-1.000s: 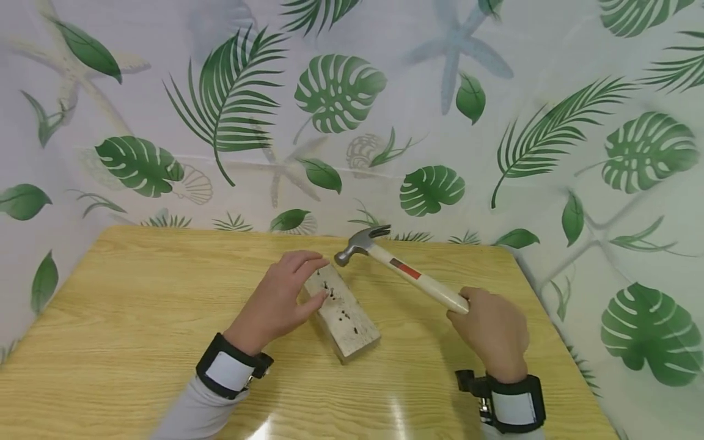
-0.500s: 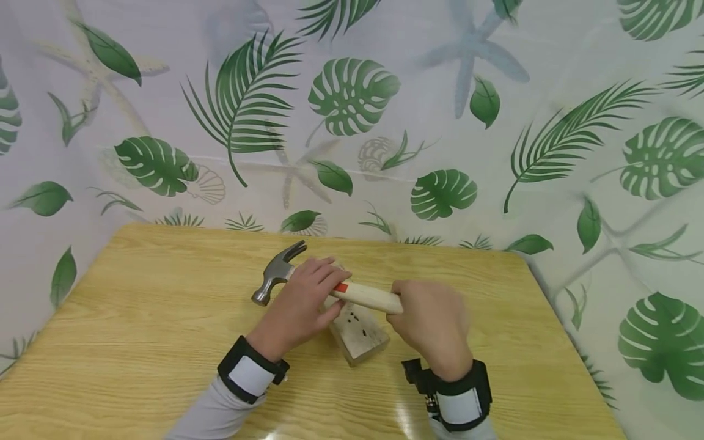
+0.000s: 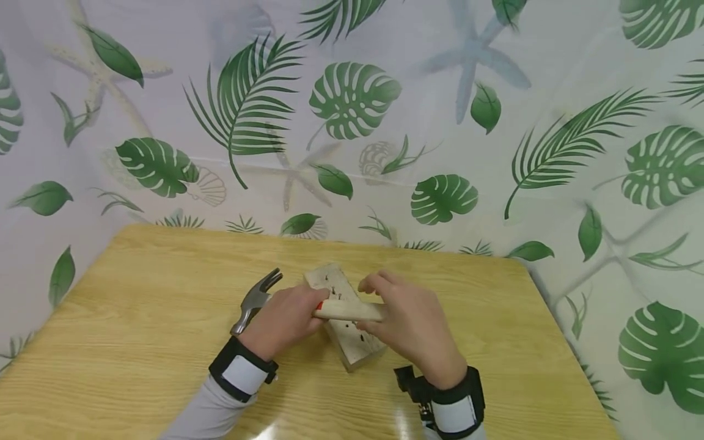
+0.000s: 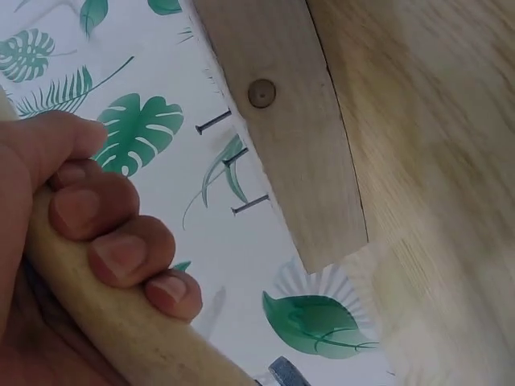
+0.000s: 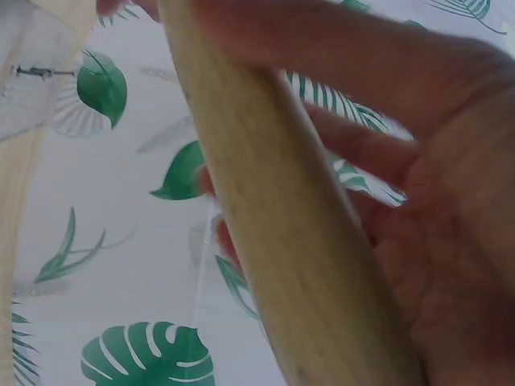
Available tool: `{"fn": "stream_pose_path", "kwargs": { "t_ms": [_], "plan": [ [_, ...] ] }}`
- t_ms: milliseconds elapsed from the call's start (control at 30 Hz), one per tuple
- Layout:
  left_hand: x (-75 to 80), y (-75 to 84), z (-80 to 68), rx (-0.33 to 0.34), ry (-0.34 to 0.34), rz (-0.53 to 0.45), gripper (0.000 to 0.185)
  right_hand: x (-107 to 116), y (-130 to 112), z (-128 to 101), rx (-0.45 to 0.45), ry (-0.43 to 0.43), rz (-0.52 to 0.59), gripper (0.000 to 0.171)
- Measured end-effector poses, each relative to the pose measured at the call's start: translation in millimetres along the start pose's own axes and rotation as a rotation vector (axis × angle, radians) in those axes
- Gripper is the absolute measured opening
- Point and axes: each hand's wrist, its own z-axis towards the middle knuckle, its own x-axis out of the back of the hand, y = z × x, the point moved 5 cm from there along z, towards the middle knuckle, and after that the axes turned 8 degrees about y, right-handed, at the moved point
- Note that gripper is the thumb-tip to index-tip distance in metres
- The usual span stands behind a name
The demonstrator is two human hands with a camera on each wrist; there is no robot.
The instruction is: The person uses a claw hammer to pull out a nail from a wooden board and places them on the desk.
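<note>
Head view, my left hand (image 3: 283, 318) fingers clenched around claw hammer (image 3: 308, 305) handle, right hand (image 3: 409, 324) loosely grasping its end, hammer above nailed wooden block (image 3: 346, 333) on surface (image 3: 137, 318).

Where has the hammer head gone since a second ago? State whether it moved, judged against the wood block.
Yes. The hammer head moved from the wood block's far right side across to its left, lower toward the table.
</note>
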Motion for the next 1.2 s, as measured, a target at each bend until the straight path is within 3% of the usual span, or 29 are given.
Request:
{"fn": "stream_pose_path", "kwargs": {
  "t_ms": [133, 200, 267, 333, 467, 633, 700, 833, 867, 1000, 1200],
  "plan": [
    [4.0, -4.3, -1.4, 0.015, 0.010, -0.037, 0.032, 27.3, 4.2, -0.3, 0.106, 0.247, 0.316, 0.015],
    [8.9, -5.0, -0.4, 0.021, 0.034, -0.066, 0.032, 44.1, 15.1, -3.3, 0.124, 0.383, 0.461, 0.017],
    [14.8, -5.6, 1.0, 0.029, 0.066, -0.100, 0.032, 55.5, 29.1, -5.8, 0.101, 0.463, 0.567, 0.026],
    [19.5, -5.6, 1.9, 0.035, 0.090, -0.145, 0.031, 57.5, 41.8, -6.7, 0.055, 0.475, 0.681, 0.036],
    [23.5, -2.3, 3.4, 0.019, 0.130, -0.241, 0.024, 40.6, 51.0, -2.9, -0.021, 0.354, 0.908, 0.046],
    [24.9, 12.8, 4.7, -0.048, 0.111, -0.334, 0.015, 19.1, 31.9, 2.6, 0.003, 0.223, 1.089, 0.052],
    [24.0, 19.4, 4.6, -0.068, 0.089, -0.339, 0.015, 14.3, 20.0, 5.4, 0.012, 0.219, 1.145, 0.045],
    [17.8, 32.5, 4.3, -0.105, 0.062, -0.342, 0.017, 6.9, 2.2, 9.5, -0.011, 0.312, 1.352, 0.013],
    [16.2, 35.0, 4.0, -0.113, 0.060, -0.344, 0.018, 5.4, -1.1, 10.3, -0.010, 0.352, 1.421, 0.013],
    [11.9, 43.0, 2.9, -0.142, 0.073, -0.372, 0.016, 2.8, -14.5, 13.2, 0.041, 0.516, 1.638, 0.035],
    [17.9, 50.3, 2.1, -0.197, 0.084, -0.376, 0.024, 15.9, -21.9, 10.7, 0.122, 0.761, 1.657, 0.047]
  ]
}}
